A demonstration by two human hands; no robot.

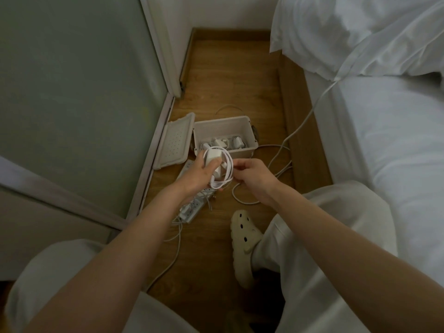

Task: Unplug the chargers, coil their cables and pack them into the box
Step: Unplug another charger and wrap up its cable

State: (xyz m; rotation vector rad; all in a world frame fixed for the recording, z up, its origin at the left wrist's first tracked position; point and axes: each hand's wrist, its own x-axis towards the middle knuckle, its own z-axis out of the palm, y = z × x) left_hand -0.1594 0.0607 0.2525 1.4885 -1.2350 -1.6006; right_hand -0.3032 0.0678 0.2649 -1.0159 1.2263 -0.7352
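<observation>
Holding the charger (212,156) with its coiled cable (222,174), the left hand (200,175) hovers just before the open box (225,138). The right hand (249,175) pinches the cable's loose end, so the left is nearer the box.

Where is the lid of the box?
The lid leans on the floor left of the open box, against the glass door's frame, just above the left hand.

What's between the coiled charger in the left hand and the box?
Nothing visible. The left hand holds the charger with its coiled cable just in front of the box, which is open, lid set aside to its left.
</observation>
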